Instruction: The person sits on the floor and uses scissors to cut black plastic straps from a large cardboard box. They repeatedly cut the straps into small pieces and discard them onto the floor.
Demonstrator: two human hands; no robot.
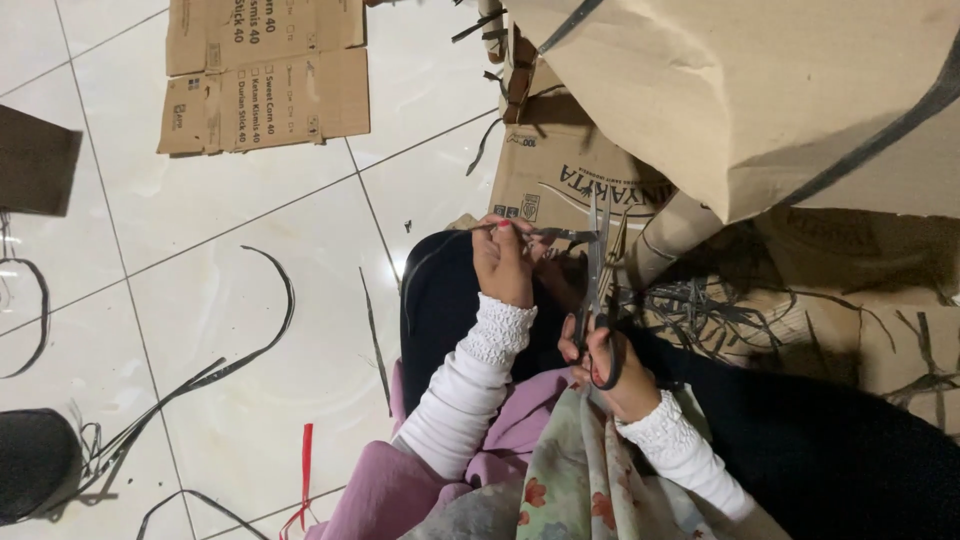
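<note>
Head view, close, seemingly downward

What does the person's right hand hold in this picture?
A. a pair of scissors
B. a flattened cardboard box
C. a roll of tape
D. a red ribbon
A: the right hand has its fingers through the dark handles of the scissors, whose blades point away from the body, while the left hand pinches a thin dark strip.

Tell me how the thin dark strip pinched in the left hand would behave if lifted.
The dark strip probably flops: it curves loosely from the left hand, like the strips on the floor. Likely light, being thin. The right hand holds scissors.
</note>
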